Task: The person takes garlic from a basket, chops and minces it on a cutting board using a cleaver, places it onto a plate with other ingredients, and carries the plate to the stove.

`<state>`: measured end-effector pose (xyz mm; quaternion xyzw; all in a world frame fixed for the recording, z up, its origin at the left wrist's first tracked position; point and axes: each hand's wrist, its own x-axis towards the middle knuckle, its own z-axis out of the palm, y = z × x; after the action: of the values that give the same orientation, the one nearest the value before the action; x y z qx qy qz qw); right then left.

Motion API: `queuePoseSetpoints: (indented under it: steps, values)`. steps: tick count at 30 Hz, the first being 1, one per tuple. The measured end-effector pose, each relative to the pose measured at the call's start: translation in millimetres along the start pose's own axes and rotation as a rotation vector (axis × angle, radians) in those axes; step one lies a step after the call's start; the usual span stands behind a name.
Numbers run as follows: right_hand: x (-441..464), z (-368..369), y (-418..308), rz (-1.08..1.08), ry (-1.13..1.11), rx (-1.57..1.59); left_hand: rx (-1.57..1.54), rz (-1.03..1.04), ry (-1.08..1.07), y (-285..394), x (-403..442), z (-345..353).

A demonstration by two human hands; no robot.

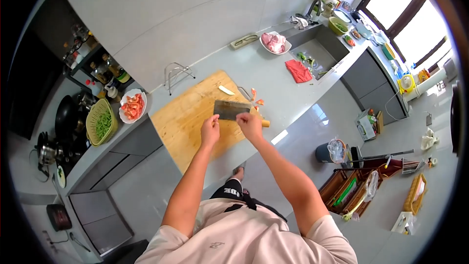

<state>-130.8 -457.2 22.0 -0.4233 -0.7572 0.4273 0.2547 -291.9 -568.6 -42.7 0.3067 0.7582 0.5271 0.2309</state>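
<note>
A cleaver (227,109) lies on the wooden cutting board (188,112), its dark blade in front of my hands. My left hand (210,131) is closed, fingertips pinched together near the blade's left corner. Over the blade's right end, my right hand (250,124) is also closed, with a pale wooden handle (265,123) showing beside it. Whatever either hand pinches is too small or hidden to make out. A pale white-green vegetable piece (225,90) rests farther back on the board. Red scraps (260,101) lie just off its right edge.
Left of the board stand a white bowl of cut tomatoes (133,106) and a yellow-green basket of chopped green vegetables (101,123). A bowl of raw meat (275,43), a red cloth (298,71) and a sink (337,49) are to the right. A wire rack (177,74) stands behind.
</note>
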Motion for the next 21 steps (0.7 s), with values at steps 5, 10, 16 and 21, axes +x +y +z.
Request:
queuePoseSetpoints:
  steps: [5, 10, 16, 21]
  values:
    - [89, 15, -3, 0.181, -0.072, -0.206, 0.096, 0.016, 0.059, -29, 81, 28]
    - [144, 40, 2, 0.12, -0.077, -0.349, 0.186, -0.064, 0.047, -21, 146, 42]
    - [160, 51, 28, 0.093, -0.064, -0.374, 0.105, -0.267, 0.012, -3, 160, 61]
    - [166, -12, 32, 0.328, -0.059, -0.205, 0.033, -0.211, -0.001, 10, 172, 98]
